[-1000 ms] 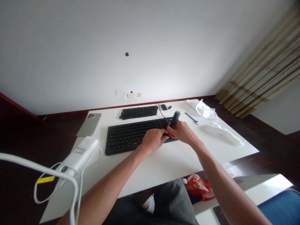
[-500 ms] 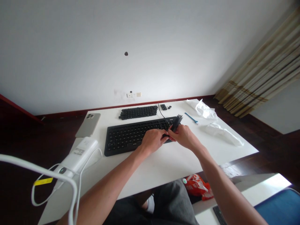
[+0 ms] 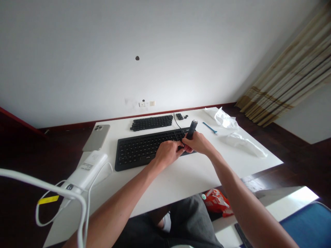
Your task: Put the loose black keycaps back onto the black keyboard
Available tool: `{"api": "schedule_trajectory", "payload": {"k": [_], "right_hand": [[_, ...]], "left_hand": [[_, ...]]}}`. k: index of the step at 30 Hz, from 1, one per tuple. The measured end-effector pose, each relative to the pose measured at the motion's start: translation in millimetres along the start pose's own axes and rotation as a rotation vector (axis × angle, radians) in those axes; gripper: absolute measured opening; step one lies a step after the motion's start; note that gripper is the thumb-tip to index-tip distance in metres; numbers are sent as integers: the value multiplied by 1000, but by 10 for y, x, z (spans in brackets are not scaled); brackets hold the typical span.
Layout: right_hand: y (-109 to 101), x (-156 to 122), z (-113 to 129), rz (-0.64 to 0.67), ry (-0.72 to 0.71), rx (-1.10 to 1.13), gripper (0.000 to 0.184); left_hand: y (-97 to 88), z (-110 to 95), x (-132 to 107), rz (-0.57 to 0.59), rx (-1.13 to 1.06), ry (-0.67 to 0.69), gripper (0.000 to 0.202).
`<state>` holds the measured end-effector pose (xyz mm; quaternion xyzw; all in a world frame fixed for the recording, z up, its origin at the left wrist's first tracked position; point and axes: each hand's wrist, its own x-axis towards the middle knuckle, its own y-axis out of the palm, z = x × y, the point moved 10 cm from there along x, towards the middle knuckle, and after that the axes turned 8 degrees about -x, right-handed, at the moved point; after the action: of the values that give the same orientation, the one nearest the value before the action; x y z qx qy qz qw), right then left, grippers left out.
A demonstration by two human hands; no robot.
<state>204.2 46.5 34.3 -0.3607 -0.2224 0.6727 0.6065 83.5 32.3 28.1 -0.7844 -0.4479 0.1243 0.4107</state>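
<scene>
A black keyboard [image 3: 137, 151] lies on the white table. Over its right part, my right hand [image 3: 198, 142] is closed round an upright black tool [image 3: 191, 130] with a pale, narrow tip pointing up; its lower end is hidden by my fingers. My left hand [image 3: 169, 151] rests at the keyboard's front edge, fingers bent together and meeting the right fingertips. Whatever they pinch there is too small or hidden to make out. Behind the keyboard lies a set of black keycaps [image 3: 152, 122] in rows, with a small keycap block [image 3: 179, 116] and several loose caps [image 3: 186, 116] to its right.
At the left lie a phone [image 3: 97, 137] and a white power strip [image 3: 88, 168] with white cable [image 3: 51, 179]. A blue brush-like tool [image 3: 209, 128] and crumpled white plastic bags [image 3: 226, 119] are on the right. A red bag [image 3: 216, 203] sits below the table edge.
The black tool in my right hand has tilted more upright and shifted slightly left with the hand. My left hand stays nearly in place. The whole view has moved slightly.
</scene>
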Motion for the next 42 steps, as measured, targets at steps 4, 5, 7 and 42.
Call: {"api": "schedule_trajectory", "payload": {"k": [4,5,7,42], "right_hand": [[72,145,-76,90,54,22,28],[90,165,-106,107,63,40,28],[108,167,-161,123,69,86,27],[26,-757,-16,-309,-351,-101,22]], "left_hand": [[0,3,4,-8,-15,7,18],[-4,2,3,-10,-20,9,19],[-9,6,-2,-9,-27,0,19],[0,-4,-34,-15,-7,4,23]]}}
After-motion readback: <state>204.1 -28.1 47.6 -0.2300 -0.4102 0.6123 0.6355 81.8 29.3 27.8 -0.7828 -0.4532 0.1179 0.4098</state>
